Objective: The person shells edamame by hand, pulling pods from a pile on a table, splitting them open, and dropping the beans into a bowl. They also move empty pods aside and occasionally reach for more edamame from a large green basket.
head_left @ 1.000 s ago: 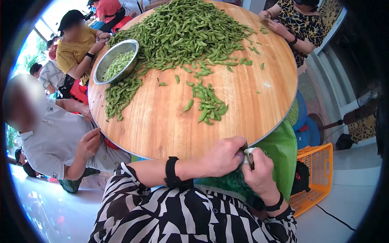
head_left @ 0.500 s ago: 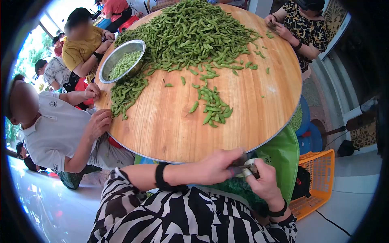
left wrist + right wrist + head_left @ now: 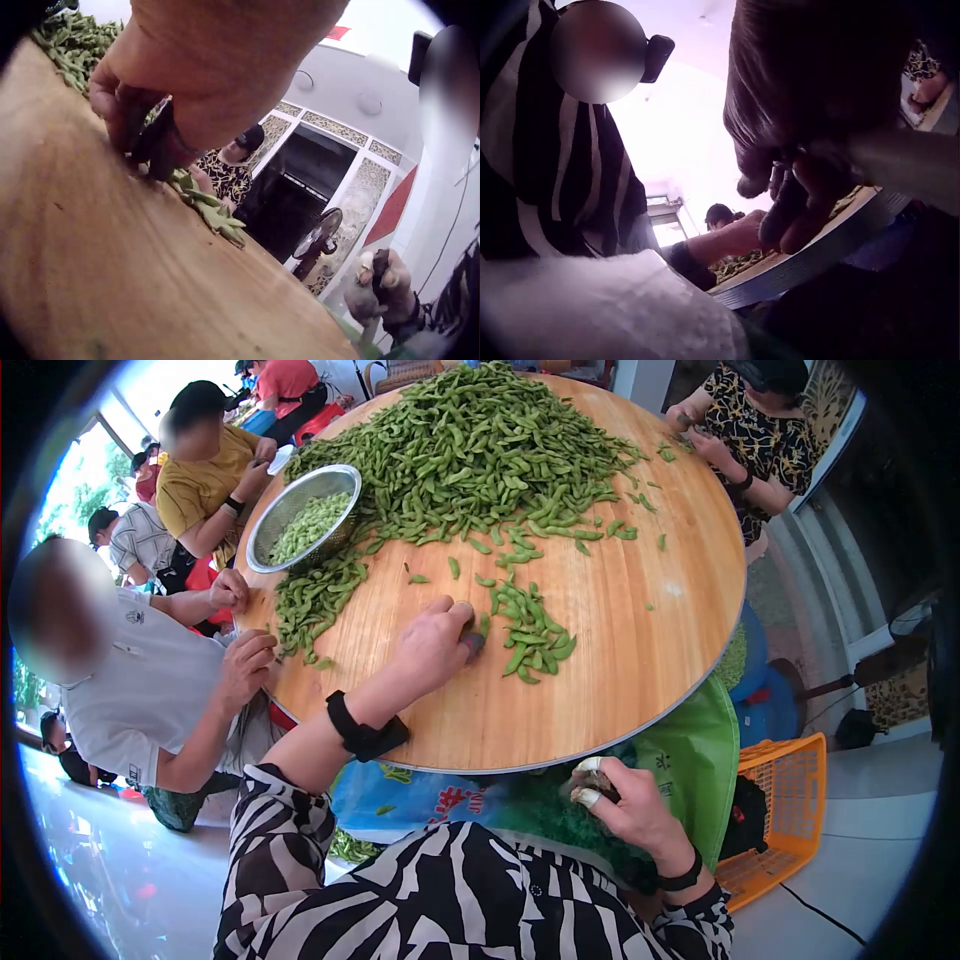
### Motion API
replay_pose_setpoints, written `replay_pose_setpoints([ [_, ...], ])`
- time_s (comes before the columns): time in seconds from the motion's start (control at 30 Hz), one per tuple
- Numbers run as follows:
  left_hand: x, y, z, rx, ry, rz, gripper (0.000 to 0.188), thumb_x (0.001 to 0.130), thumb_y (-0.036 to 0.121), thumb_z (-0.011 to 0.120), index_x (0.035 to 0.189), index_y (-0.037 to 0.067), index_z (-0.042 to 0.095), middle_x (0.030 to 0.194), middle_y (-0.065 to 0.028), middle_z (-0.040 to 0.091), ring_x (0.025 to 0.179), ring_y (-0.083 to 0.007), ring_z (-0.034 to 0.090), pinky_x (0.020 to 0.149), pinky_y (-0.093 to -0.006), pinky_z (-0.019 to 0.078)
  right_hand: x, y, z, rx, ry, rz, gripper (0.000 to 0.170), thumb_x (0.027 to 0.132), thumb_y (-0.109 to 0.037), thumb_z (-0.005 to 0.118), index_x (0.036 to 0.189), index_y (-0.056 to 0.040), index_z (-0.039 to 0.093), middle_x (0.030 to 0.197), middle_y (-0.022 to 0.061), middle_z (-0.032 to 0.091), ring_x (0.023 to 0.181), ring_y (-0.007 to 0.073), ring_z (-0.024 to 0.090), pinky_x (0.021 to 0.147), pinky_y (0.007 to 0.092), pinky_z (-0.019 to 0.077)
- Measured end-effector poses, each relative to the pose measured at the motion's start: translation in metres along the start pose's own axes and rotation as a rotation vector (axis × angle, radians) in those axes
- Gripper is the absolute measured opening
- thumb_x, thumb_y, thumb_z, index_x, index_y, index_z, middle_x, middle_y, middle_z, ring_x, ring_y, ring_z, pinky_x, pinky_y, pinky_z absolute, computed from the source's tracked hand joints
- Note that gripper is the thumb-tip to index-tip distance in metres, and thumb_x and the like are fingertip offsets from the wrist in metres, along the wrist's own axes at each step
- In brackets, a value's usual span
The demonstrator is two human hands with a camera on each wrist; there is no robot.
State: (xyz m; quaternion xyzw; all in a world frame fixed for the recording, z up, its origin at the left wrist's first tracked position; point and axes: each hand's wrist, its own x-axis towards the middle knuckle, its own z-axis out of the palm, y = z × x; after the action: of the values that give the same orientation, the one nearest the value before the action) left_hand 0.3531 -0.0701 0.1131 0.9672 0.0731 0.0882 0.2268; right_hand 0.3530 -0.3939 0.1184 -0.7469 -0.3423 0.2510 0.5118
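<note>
My left hand (image 3: 435, 645) is down on the wooden table (image 3: 420, 735), fingers bent, with dark coverings at some fingertips. It pinches a green edamame pod (image 3: 486, 626) at the left side of a small group of pods (image 3: 535, 630). Below the table's front edge, my right hand (image 3: 635, 805) is held with curled fingers, white wraps on its fingertips. Something dark shows among those fingers in the left wrist view; I cannot tell whether it is held.
A large heap of edamame pods (image 3: 480, 450) covers the table's far part. A metal colander (image 3: 345, 520) of shelled beans leans at its left. Green sacking (image 3: 690, 750) and an orange crate (image 3: 800, 810) are at lower right. Other people sit around the table.
My left hand has left the right hand and reached forward and left over the table to the pods. My right hand stays near the table's front edge.
</note>
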Motion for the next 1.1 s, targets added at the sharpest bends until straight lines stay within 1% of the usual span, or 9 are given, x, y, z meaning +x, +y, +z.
replay_pose_setpoints([
  [0.13, 0.007, 0.002, 0.004, -0.113, 0.013, -0.004, 0.015, 0.077, 0.007, 0.063, 0.089, 0.000, 0.059, 0.087, -0.0198, 0.059, 0.085, -0.0386, 0.058, 0.076, -0.0444, 0.0471, 0.001, 0.003, -0.007, -0.158, -0.037, -0.018, 0.018, 0.080, -0.006, 0.068, 0.096, 0.0015, 0.060, 0.078, 0.0130, 0.060, 0.065, 0.0192, 0.060, 0.060, 0.0297, 0.0472],
  [0.2, 0.005, 0.005, 0.002, -0.134, 0.014, -0.025, 0.016, 0.077, 0.006, 0.063, 0.091, -0.001, 0.059, 0.086, -0.0200, 0.060, 0.081, -0.0374, 0.059, 0.074, -0.0433, 0.0478, 0.000, 0.004, -0.005, 0.020, -0.003, 0.036, 0.020, 0.084, -0.007, 0.064, 0.100, 0.0029, 0.058, 0.076, 0.0086, 0.060, 0.065, 0.0134, 0.058, 0.058, 0.0279, 0.0468],
  [0.27, 0.001, 0.013, -0.004, -0.437, -0.117, -0.184, 0.012, 0.077, -0.001, 0.064, 0.088, -0.001, 0.059, 0.084, -0.0128, 0.065, 0.074, -0.0221, 0.063, 0.061, -0.0353, 0.0491, 0.005, -0.003, -0.004, 0.139, 0.064, 0.137, 0.022, 0.088, -0.009, 0.059, 0.105, 0.0030, 0.056, 0.078, 0.0064, 0.059, 0.064, 0.0110, 0.055, 0.056, 0.0264, 0.0451],
  [0.3, -0.001, 0.021, -0.007, -0.438, -0.124, -0.178, 0.012, 0.077, -0.001, 0.064, 0.088, -0.001, 0.059, 0.084, -0.0128, 0.065, 0.074, -0.0221, 0.063, 0.061, -0.0353, 0.0491, 0.008, -0.007, -0.004, 0.254, 0.133, 0.233, 0.024, 0.091, -0.011, 0.053, 0.111, 0.0031, 0.054, 0.079, 0.0041, 0.058, 0.062, 0.0086, 0.052, 0.054, 0.0248, 0.0435],
  [0.37, -0.007, 0.042, -0.008, -0.986, -0.267, -0.325, 0.013, 0.079, -0.005, 0.063, 0.091, 0.001, 0.060, 0.081, -0.0073, 0.065, 0.070, -0.0128, 0.061, 0.055, -0.0275, 0.0481, 0.016, -0.019, -0.008, 0.320, 0.123, 0.258, 0.028, 0.093, -0.014, 0.047, 0.115, 0.0025, 0.051, 0.079, 0.0035, 0.057, 0.060, 0.0079, 0.049, 0.052, 0.0229, 0.0409],
  [0.43, -0.015, 0.060, -0.005, -1.094, -0.295, -0.266, 0.016, 0.079, -0.005, 0.063, 0.094, 0.002, 0.060, 0.082, -0.0066, 0.065, 0.070, -0.0128, 0.061, 0.055, -0.0261, 0.0481, 0.020, -0.019, -0.008, 0.432, 0.078, 0.244, 0.034, 0.096, -0.016, 0.035, 0.124, 0.0005, 0.047, 0.081, 0.0041, 0.054, 0.055, 0.0062, 0.044, 0.049, 0.0191, 0.0350],
  [0.6, -0.028, 0.087, 0.009, -1.435, -0.436, -0.175, 0.020, 0.082, -0.004, 0.064, 0.101, 0.002, 0.061, 0.084, -0.0063, 0.065, 0.067, -0.0125, 0.060, 0.053, -0.0248, 0.0480, 0.028, -0.027, -0.005, 0.576, 0.053, 0.205, 0.036, 0.097, -0.016, 0.034, 0.128, 0.0009, 0.045, 0.080, 0.0054, 0.054, 0.054, 0.0071, 0.044, 0.048, 0.0186, 0.0351],
  [0.9, -0.033, 0.100, 0.028, -1.438, -0.338, -0.218, 0.017, 0.084, -0.002, 0.064, 0.099, 0.002, 0.058, 0.086, -0.0057, 0.065, 0.067, -0.0118, 0.060, 0.054, -0.0255, 0.0490, 0.026, -0.025, 0.000, 1.069, 0.058, 0.158, 0.046, 0.099, -0.018, 0.037, 0.141, 0.0013, 0.034, 0.083, 0.0096, 0.053, 0.055, 0.0093, 0.042, 0.044, 0.0201, 0.0349],
  [1.1, -0.035, 0.103, 0.029, -1.451, -0.304, -0.200, 0.022, 0.085, -0.004, 0.062, 0.103, 0.003, 0.052, 0.100, -0.0094, 0.067, 0.073, -0.0124, 0.060, 0.060, -0.0259, 0.0506, 0.024, -0.026, -0.001, 1.079, 0.064, 0.145, 0.045, 0.098, -0.012, 0.039, 0.140, 0.0007, 0.036, 0.088, 0.0083, 0.053, 0.057, 0.0088, 0.043, 0.044, 0.0198, 0.0350],
])
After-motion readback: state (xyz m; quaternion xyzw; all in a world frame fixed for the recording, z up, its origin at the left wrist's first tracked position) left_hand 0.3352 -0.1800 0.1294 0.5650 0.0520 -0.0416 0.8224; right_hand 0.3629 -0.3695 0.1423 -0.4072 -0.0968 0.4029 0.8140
